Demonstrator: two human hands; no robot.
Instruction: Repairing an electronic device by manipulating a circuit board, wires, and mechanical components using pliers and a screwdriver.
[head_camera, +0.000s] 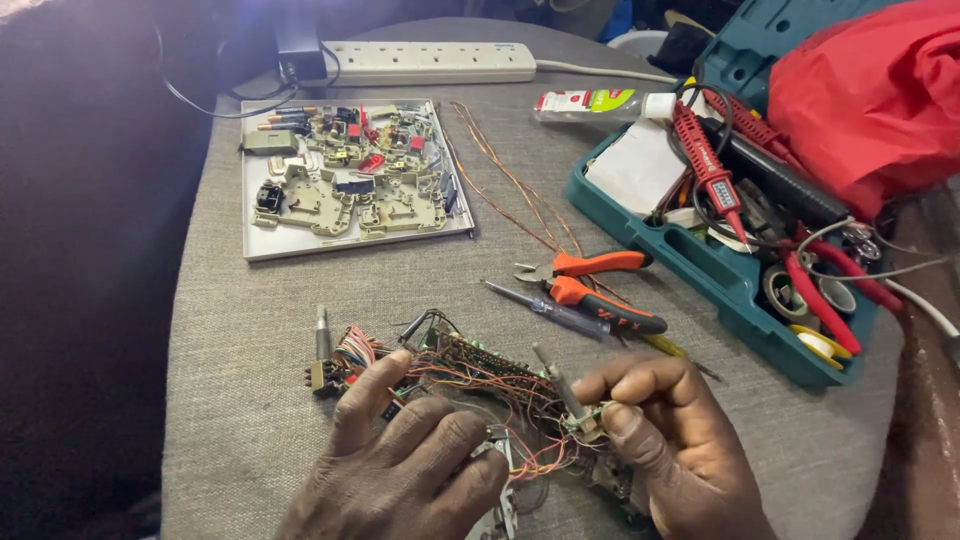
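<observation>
on the grey desk (230, 420), the left hand (400, 470) lies flat with fingers spread over a tangle of wired circuit boards (470, 370) at the near edge. just right, the right hand (670, 440) pinches a small component with a metal shaft (570, 400). beyond lie orange-handled pliers (595, 285) and a teal toolbox (730, 270).
</observation>
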